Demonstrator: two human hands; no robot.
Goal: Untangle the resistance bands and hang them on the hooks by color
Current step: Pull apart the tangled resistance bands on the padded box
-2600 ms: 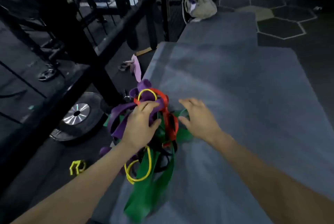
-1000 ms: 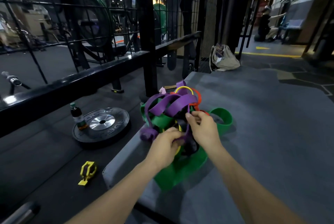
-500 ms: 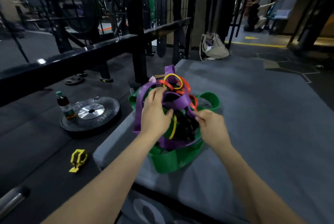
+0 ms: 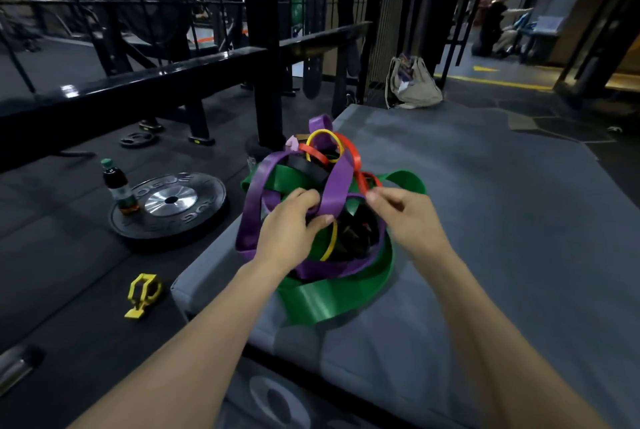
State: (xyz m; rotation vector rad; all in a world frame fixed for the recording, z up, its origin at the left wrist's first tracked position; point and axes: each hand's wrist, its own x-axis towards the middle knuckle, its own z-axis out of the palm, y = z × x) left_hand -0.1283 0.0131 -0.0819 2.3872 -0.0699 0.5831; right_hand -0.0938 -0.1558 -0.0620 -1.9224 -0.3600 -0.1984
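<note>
While the tangled bands (image 4: 322, 206) sit on the grey mat's (image 4: 485, 220) near corner, left hand (image 4: 287, 231) grips a purple band (image 4: 334, 193) — right hand (image 4: 405, 217) pinches the red band (image 4: 360, 179), likely to part the two.

1. The black weight plate (image 4: 169, 205), lying flat on the floor to the left of the grey mat, bears raised lettering round its face. On the far arc the word "ROGUE" can be read, partly hidden behind the bottle (image 4: 119, 187) that stands on the plate.
2. The near arc of the same plate carries more raised characters, seen upside down; they cannot be read with certainty.
3. The bottle's label is too small and dim to read.
4. The yellow arrow (image 4: 485, 68) painted on the floor far to the right is a sign without words.
</note>
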